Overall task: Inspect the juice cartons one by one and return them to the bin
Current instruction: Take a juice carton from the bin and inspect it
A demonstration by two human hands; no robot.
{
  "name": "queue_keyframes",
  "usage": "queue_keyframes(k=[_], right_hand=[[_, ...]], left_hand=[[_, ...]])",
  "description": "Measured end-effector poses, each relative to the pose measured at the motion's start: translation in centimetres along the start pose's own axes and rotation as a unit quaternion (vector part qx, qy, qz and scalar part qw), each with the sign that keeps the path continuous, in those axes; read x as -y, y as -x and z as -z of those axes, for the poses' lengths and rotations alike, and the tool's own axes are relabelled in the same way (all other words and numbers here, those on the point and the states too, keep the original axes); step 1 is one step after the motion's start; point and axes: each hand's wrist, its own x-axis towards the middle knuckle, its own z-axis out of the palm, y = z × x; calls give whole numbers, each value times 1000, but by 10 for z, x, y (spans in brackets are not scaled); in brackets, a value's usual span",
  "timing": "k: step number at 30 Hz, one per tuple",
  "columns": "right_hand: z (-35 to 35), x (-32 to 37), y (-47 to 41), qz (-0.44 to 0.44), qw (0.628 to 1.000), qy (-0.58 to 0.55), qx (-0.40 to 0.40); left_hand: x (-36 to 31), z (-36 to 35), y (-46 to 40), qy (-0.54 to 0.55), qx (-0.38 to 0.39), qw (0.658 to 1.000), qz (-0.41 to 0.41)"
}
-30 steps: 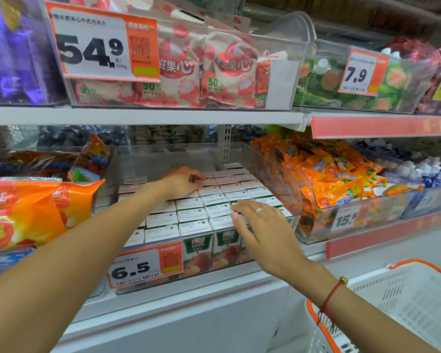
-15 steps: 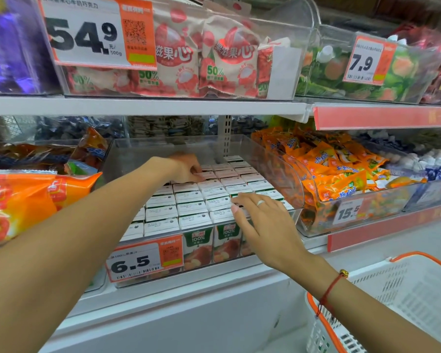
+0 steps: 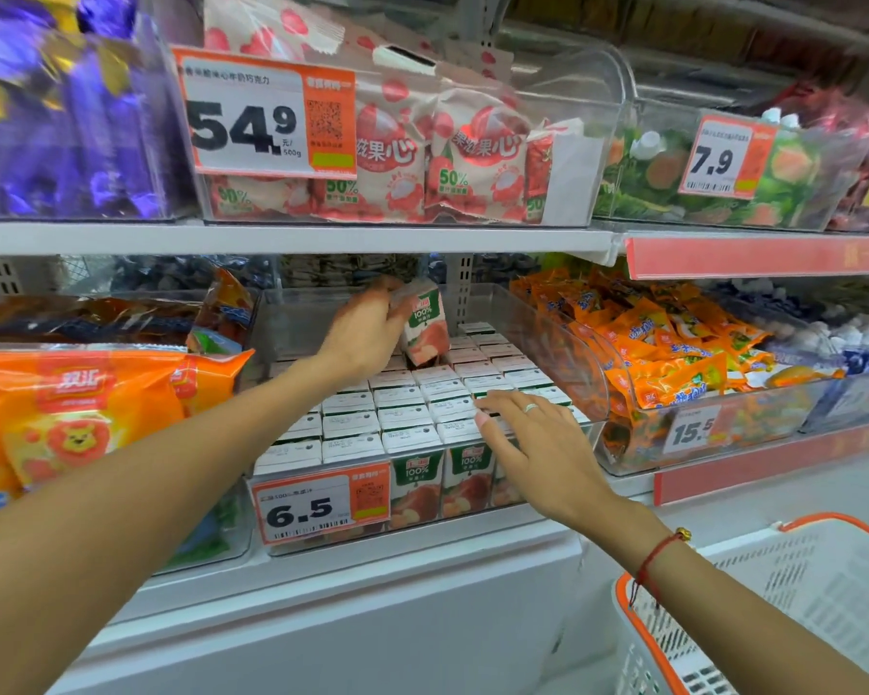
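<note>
A clear plastic bin (image 3: 553, 338) on the middle shelf holds several rows of small juice cartons (image 3: 402, 408) with white tops and green fronts. My left hand (image 3: 367, 333) grips one juice carton (image 3: 425, 326) and holds it tilted above the back rows of the bin. My right hand (image 3: 533, 438) lies with straight fingers over the cartons at the bin's front right corner, a ring on one finger.
An orange price tag (image 3: 319, 504) reading 6.5 hangs on the bin front. Orange snack bags (image 3: 663, 358) fill the bin to the right, a large orange pack (image 3: 71, 408) lies left. A white basket with an orange rim (image 3: 798, 609) stands lower right. The upper shelf (image 3: 292, 238) overhangs the bin.
My left hand has lifted one carton out of the back rows and raised it above the bin. My right hand has stayed at the front right cartons.
</note>
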Motion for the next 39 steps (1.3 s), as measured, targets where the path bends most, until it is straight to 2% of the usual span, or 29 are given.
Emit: queue_keyframes(k=[2, 4, 7, 10, 12, 13, 15, 17, 20, 26, 33, 36, 39], right_hand=[[3, 2, -1, -12, 1000, -24, 11], [8, 4, -2, -20, 999, -40, 23], [18, 13, 4, -9, 999, -28, 37], [27, 33, 25, -1, 997, -75, -8], [32, 52, 44, -17, 982, -187, -36], [37, 63, 51, -31, 964, -264, -24], [44, 84, 62, -64, 906, -416, 46], [45, 94, 65, -83, 872, -471, 101], [43, 102, 68, -97, 861, -483, 126], [29, 102, 77, -136, 847, -500, 120], [29, 98, 71, -173, 855, -470, 132], [28, 96, 73, -174, 858, -462, 146], [34, 94, 73, -147, 841, -483, 195]], left_hand=[[-9, 10, 22, 52, -65, 996, 36], [-17, 21, 45, 152, -91, 982, 69], [-27, 40, 84, 284, -96, 949, 101], [-31, 55, 125, 369, -61, 918, 130], [-30, 60, 149, 367, -27, 918, 148], [-28, 61, 159, 363, -13, 918, 157], [-25, 63, 174, 372, 12, 911, 175], [-25, 63, 182, 389, 38, 903, 182], [-25, 62, 190, 388, 65, 901, 185], [-17, 57, 201, 434, 117, 861, 238], [-12, 55, 202, 384, 164, 886, 202], [-11, 53, 202, 401, 152, 882, 194], [-11, 53, 200, 452, 113, 862, 201]])
